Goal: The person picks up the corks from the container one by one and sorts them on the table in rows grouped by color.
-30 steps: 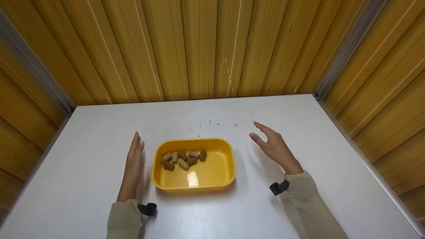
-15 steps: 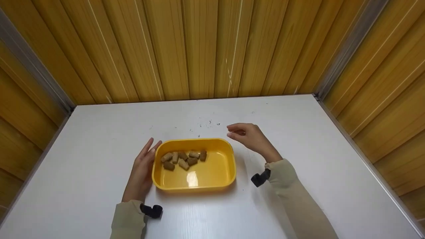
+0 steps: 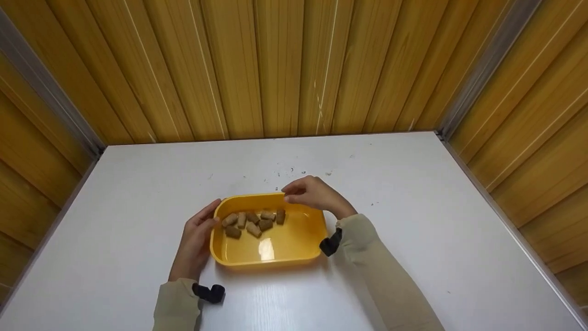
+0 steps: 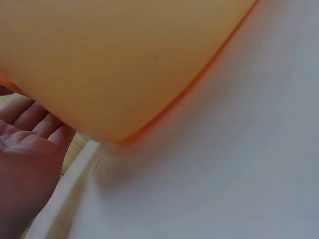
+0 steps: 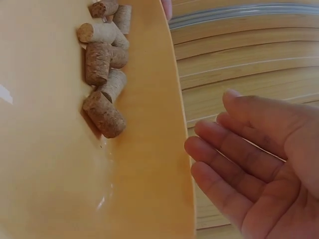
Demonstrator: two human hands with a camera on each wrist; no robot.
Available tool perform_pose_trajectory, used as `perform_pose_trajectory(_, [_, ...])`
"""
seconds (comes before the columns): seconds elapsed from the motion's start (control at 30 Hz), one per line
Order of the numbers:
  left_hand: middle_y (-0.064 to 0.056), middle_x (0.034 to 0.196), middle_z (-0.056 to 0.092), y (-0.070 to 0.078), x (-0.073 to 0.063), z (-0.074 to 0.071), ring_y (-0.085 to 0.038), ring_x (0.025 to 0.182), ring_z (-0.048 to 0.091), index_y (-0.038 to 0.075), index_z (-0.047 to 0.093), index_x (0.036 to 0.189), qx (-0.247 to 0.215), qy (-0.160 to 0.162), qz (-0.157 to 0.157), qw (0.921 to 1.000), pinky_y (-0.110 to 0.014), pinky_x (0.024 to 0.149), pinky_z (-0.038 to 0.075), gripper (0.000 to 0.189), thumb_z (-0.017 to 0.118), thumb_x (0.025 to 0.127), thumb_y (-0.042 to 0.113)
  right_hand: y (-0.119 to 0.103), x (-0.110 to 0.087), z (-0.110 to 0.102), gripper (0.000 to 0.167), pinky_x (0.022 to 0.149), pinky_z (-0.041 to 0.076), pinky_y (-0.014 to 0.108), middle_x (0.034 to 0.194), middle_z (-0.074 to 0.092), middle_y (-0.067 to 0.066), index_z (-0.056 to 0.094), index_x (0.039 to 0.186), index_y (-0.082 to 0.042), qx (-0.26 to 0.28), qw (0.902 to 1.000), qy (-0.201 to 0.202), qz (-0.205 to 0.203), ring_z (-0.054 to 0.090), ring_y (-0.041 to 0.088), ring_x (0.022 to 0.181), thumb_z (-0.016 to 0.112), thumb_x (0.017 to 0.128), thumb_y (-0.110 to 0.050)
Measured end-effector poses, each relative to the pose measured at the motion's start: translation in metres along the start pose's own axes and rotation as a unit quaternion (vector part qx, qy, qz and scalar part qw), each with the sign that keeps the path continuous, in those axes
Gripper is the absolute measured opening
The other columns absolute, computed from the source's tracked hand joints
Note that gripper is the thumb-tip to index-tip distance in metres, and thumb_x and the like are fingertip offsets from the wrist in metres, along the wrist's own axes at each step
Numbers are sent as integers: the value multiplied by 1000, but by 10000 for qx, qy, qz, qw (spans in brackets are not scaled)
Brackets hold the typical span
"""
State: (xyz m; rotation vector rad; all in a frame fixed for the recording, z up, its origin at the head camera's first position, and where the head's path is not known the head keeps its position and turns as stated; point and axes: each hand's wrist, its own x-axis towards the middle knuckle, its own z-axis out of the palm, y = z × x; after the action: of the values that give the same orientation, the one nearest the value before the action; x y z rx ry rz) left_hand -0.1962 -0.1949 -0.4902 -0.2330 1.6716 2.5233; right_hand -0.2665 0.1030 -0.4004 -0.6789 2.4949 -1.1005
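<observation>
A yellow plastic tray stands on the white table with several corks grouped in its left half. Some corks are dark brown, others pale tan; the right wrist view shows them lying against each other near the wall. My left hand holds the tray's left side, thumb at the rim and fingers around the outside. Over the far rim, right of the corks, is my right hand, its fingers loosely bent. In the right wrist view nothing lies between that hand's fingers and thumb, and the fingertips are right beside the rim.
The white table has small dark specks behind the tray. Wood-patterned panels close off the back and both sides. A black wrist camera on the left sleeve and another wrist camera on the right sit close to the tray.
My left hand has moved right onto the tray's side and now grips it. My right hand has swung left from beside the tray to its far rim. Tray and corks stay put.
</observation>
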Motion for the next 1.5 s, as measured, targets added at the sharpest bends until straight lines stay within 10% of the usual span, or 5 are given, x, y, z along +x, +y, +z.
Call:
perform_pose_trajectory(0.73, [-3, 149, 43, -1, -11, -10, -13, 138, 39, 4, 42, 144, 132, 45, 391, 9991, -20, 107, 41, 55, 41, 90, -5, -18, 25, 38, 38, 100, 51, 39, 124, 66, 9, 63, 128, -8, -542, 9899, -1308, 96, 66, 21, 107, 64, 91, -20])
perform_pose_trajectory(1.5, [-5, 146, 47, -5, -13, -14, -8, 131, 46, 2, 45, 141, 82, 164, 489, 9986, -20, 106, 42, 52, 44, 90, -5, -12, 28, 58, 32, 111, 39, 37, 120, 68, 4, 67, 121, -11, -1189, 9829, -1287, -562, 63, 18, 112, 64, 90, -16])
